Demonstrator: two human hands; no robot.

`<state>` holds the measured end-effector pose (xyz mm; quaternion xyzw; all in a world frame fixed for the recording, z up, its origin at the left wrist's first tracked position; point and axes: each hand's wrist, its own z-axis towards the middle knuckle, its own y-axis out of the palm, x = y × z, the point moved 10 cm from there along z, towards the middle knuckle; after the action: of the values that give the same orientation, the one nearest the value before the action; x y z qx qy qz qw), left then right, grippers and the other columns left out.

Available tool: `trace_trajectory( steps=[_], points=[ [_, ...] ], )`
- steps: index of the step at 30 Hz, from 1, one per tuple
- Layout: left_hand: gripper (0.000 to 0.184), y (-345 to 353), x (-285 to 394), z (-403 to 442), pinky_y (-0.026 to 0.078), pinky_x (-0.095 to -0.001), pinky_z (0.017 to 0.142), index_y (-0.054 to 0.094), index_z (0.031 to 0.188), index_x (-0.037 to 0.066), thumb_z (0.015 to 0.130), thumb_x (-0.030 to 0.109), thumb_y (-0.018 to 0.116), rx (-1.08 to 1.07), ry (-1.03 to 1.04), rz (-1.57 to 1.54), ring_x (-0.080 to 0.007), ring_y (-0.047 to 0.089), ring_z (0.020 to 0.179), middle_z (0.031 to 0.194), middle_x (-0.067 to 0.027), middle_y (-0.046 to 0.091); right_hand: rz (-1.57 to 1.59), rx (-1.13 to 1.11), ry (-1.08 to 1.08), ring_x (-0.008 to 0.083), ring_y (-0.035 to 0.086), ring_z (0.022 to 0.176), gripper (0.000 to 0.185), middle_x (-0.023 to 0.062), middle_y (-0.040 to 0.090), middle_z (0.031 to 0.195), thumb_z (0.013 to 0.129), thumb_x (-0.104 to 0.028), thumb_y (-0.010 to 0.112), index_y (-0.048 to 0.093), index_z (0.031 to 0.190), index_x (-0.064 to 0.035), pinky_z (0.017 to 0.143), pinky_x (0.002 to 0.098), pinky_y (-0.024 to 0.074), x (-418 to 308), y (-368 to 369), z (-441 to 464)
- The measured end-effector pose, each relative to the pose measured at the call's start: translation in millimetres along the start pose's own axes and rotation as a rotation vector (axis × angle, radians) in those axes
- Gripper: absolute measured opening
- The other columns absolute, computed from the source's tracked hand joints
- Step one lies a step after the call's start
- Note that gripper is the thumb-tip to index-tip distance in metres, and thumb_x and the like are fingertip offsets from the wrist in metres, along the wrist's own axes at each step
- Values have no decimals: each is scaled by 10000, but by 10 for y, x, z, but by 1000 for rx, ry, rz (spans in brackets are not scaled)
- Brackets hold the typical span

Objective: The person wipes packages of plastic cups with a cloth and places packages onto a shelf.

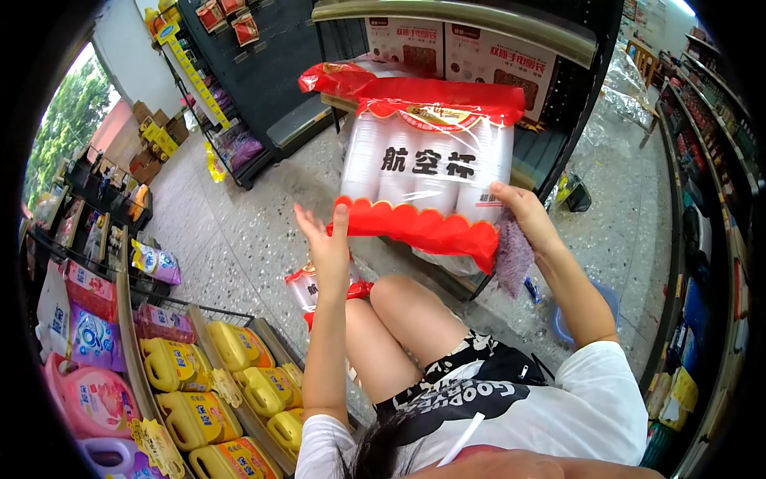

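Observation:
A large clear pack of white plastic cups (pixel 419 164) with red scalloped ends is in front of me, tilted, at the shelf unit. My right hand (pixel 527 219) grips its right edge, thumb on the front. A purple cloth (pixel 515 259) hangs beneath that hand; whether the fingers hold it too is hidden. At the pack's lower left corner is my left hand (pixel 325 243), fingers spread, with the thumb near or against the red border. Beside my knees, partly behind my left forearm, a smaller red-and-clear pack (pixel 303 287) sits low down.
Boxes (pixel 499 68) stand on the shelf behind the pack. Yellow detergent jugs (pixel 187 415) fill a rack at lower left. A blue basin (pixel 586 311) is on the speckled floor (pixel 239 231) at right. Stocked shelves (pixel 702 160) line the right side.

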<state>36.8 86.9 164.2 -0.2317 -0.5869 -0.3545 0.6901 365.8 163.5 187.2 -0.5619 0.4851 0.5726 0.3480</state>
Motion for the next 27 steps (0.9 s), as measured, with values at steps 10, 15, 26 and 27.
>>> trace_trajectory(
  steps=[10,15,26,27],
  points=[
    [570,989,78,391,410,-320,1024,383,1301,-90,909,188,690,-379,-96,-497,-209,545,1162,1208,-143,566,407,112,-30,163,670,839,506,115,684,1004,928,-426,609,627,1123,40,767,290,535,-200,-403,205],
    [401,1371,422,548,569,-427,831,447,1215,27,893,91,677,-360,-158,-483,-238,624,1064,1203,-148,582,499,24,21,157,669,844,528,101,695,989,937,-489,576,633,1116,5,775,287,534,-315,-298,341],
    [481,1926,251,1318,604,-423,749,397,1194,46,835,13,717,-331,-140,-581,-253,658,953,1127,-130,597,118,106,-237,157,655,861,456,99,676,1045,1002,-366,508,592,1198,38,809,280,517,-287,-361,315],
    [490,1963,224,1335,603,-425,748,393,1194,47,831,9,720,-315,-133,-597,-253,656,957,1124,-127,596,137,84,-233,144,648,912,432,105,662,1099,1007,-323,507,567,1227,44,835,276,507,-250,-357,325]
  ],
)
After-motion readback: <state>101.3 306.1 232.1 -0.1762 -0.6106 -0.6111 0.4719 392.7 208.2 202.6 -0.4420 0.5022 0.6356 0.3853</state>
